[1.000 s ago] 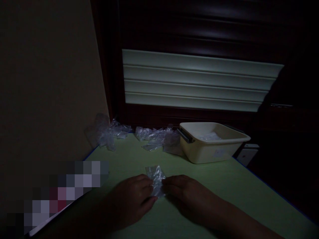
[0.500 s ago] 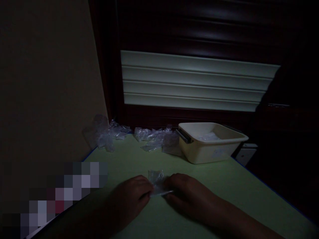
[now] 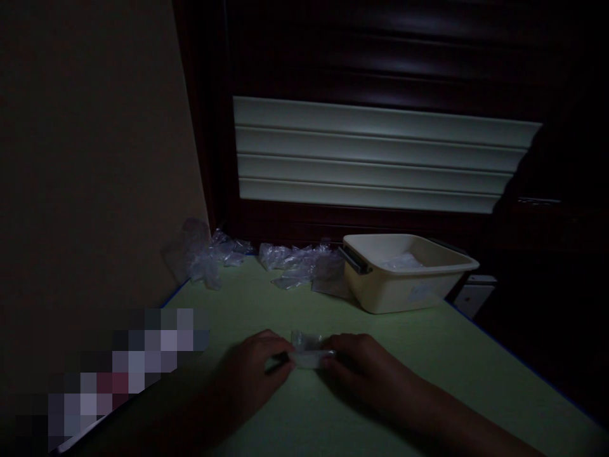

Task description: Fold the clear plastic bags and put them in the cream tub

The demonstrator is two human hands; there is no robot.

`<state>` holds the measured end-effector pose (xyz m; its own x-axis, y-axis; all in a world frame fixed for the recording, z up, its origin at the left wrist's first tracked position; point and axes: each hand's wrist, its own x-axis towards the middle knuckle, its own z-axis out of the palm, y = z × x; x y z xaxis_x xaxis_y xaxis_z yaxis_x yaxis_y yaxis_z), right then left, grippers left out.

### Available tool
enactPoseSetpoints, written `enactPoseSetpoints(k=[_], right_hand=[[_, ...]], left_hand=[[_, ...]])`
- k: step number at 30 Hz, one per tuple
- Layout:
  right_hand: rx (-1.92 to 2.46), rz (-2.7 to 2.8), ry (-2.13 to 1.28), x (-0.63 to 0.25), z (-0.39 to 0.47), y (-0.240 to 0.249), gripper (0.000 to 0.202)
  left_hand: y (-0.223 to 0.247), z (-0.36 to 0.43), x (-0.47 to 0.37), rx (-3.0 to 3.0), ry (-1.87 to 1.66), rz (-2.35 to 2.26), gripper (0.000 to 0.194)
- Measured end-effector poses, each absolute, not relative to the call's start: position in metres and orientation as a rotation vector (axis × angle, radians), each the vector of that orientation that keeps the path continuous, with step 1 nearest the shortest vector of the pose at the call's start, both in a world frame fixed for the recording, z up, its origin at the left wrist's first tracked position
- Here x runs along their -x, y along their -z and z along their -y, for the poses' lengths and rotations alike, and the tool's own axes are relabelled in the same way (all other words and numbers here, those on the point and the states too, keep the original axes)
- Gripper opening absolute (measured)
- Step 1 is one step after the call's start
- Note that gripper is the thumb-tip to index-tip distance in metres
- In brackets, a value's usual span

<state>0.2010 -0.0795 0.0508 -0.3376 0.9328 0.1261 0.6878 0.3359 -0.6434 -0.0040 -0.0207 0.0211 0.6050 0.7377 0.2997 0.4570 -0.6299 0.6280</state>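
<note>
A small clear plastic bag (image 3: 310, 357) is stretched between my hands just above the green tabletop, its near part bent over into a flat strip. My left hand (image 3: 264, 368) pinches its left end between thumb and fingers. On the other side my right hand (image 3: 354, 362) grips the right end the same way. The room is dim, so the fine edges of the plastic are hard to make out.
At the back right stands a cream plastic bin (image 3: 394, 289) with dark handles and clear plastic inside. Crumpled clear bags (image 3: 299, 263) lie along the back edge, more plastic (image 3: 202, 257) at the left corner. A white device (image 3: 476, 295) is beyond the right edge.
The plastic bag's near edge has been turned up and over into a strip. Both hands keep their pinch, having shifted only slightly; the view has moved a little.
</note>
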Motion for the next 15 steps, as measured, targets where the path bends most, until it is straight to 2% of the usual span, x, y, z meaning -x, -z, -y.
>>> enactPoseSetpoints(k=[10, 15], right_hand=[[1.402, 1.835, -1.087, -0.202, 0.073, -0.035, 0.016], [1.328, 1.83, -1.063, -0.2, 0.073, -0.036, 0.012]], left_hand=[[-0.019, 0.022, 0.005, -2.285, -0.732, -1.04, 0.019], [-0.018, 0.024, 0.003, -2.317, -0.738, -1.081, 0.021]])
